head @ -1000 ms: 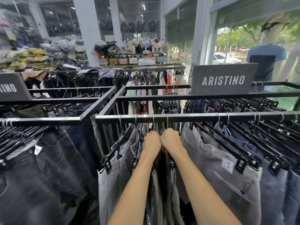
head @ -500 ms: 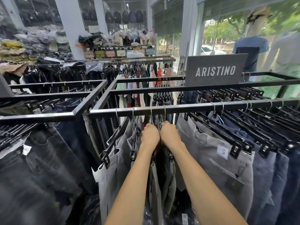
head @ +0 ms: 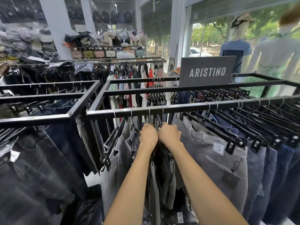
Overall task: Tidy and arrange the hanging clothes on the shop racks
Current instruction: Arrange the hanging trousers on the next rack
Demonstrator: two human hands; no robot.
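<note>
Clothing shop, retail floor. Black metal racks (head: 186, 109) stand in rows, packed with jeans (head: 211, 159) on clip hangers (head: 230, 144). A paper size tag (head: 218, 147) is fixed to one waistband. A brand sign (head: 207, 71) reading ARISTINO stands on a rack. Dressed mannequins (head: 235, 49) stand at the glass shopfront (head: 204, 34). Backpacks (head: 113, 17) hang on the far wall. Bagged stock (head: 32, 39) is piled at the left.

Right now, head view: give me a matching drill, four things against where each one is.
1 sign
2 size tag
3 backpacks
4 left hand

A hanging at the back of the shop
B on grey jeans
C standing on the rack
D gripping hangers

Pairs: 1-C, 2-B, 3-A, 4-D
</note>
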